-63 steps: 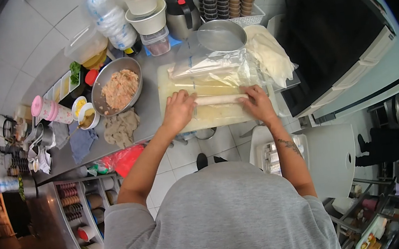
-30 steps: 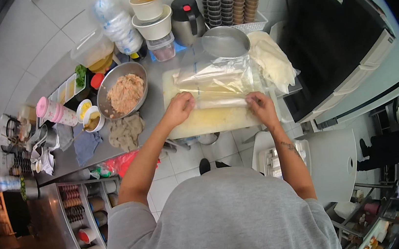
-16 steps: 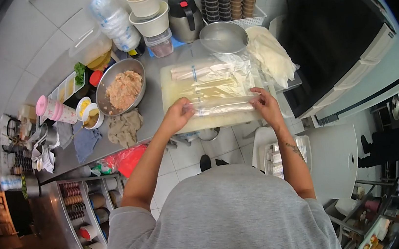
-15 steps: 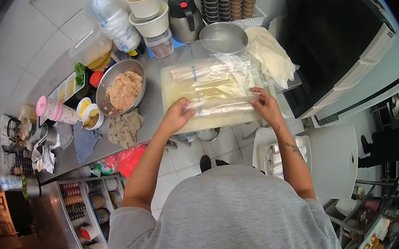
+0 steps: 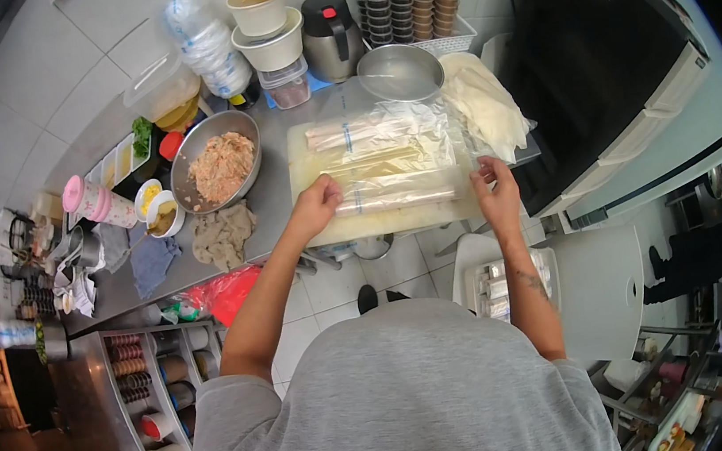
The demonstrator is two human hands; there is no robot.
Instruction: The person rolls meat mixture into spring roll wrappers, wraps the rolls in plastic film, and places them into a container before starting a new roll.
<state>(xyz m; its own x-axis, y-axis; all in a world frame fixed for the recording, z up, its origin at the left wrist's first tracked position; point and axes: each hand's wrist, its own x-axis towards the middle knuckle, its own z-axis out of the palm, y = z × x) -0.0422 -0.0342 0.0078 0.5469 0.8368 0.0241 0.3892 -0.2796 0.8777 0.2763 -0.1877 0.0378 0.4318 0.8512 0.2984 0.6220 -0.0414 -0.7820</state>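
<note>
A clear plastic sheet (image 5: 399,166) with blue print lies over a pale cutting board (image 5: 457,211). Beneath or within it are two long, pale pinkish rolls: the far roll (image 5: 368,130) and the near roll (image 5: 402,198). My left hand (image 5: 318,205) is closed at the left end of the near roll, its fingers curled on the sheet's edge. Just beyond that roll's right end is my right hand (image 5: 497,189), raised a little with thumb and fingers drawn together; what they pinch is too fine to make out.
Left of the board stands a steel bowl (image 5: 250,162) of minced mixture (image 5: 219,170), with crumpled cloths (image 5: 224,235) before it. Behind are a steel pan (image 5: 401,72), a thermal jug (image 5: 333,40) and stacked lidded cups (image 5: 407,8). A cream cloth bundle (image 5: 483,105) sits at right.
My right hand has moved right, off the end of the near roll. The roll now lies flat on the board, while my left hand has shifted slightly left.
</note>
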